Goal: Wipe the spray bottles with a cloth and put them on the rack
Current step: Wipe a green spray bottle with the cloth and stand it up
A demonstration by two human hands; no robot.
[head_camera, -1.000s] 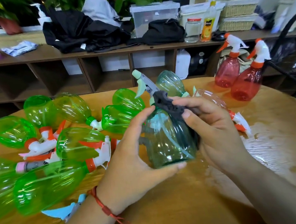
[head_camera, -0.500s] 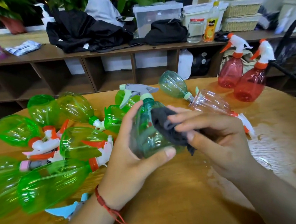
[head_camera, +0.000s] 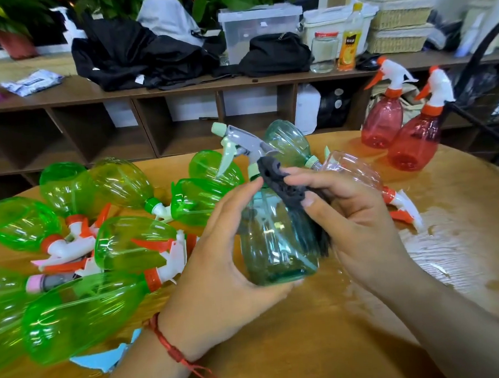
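The teal spray bottle point(head_camera: 278, 242) is held roughly upright above the near centre of the wooden table point(head_camera: 325, 345), wrapped by the left hand point(head_camera: 218, 266). A dark cloth point(head_camera: 286, 192) is pinched against its right shoulder by the right hand point(head_camera: 358, 223). Green bottles point(head_camera: 123, 249) are lying to the left; two red bottles point(head_camera: 408, 138) are standing far right.

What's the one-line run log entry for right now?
step: wiping | left hand: holds teal translucent plastic spray bottle upright | right hand: presses dark grey cloth on it
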